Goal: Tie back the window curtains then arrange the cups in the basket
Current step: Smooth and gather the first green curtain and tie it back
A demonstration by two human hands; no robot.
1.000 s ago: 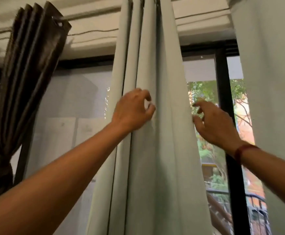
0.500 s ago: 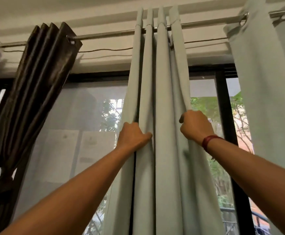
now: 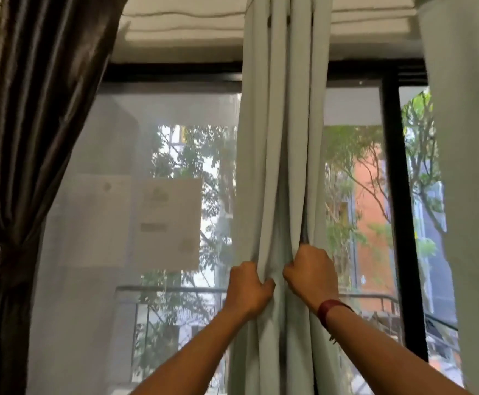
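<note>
Your left hand [image 3: 249,289] and right hand [image 3: 309,273] are both clamped on the curtain [image 3: 278,166], low in the centre of the frame, fists almost touching. Half a second ago they gripped higher on the folds and stood further apart, and a second ago they were only reaching in with loose fingers. The pleats are now squeezed into one narrow bundle at your fists, so gathering looks nearly complete. No tie-back for this curtain is visible, and securing it remains outstanding. At left of frame the brown curtain [image 3: 41,109] is already cinched by its tie [image 3: 3,252]. At right of frame a second pale panel [image 3: 466,166] hangs loose. Cups and basket are not in view.
</note>
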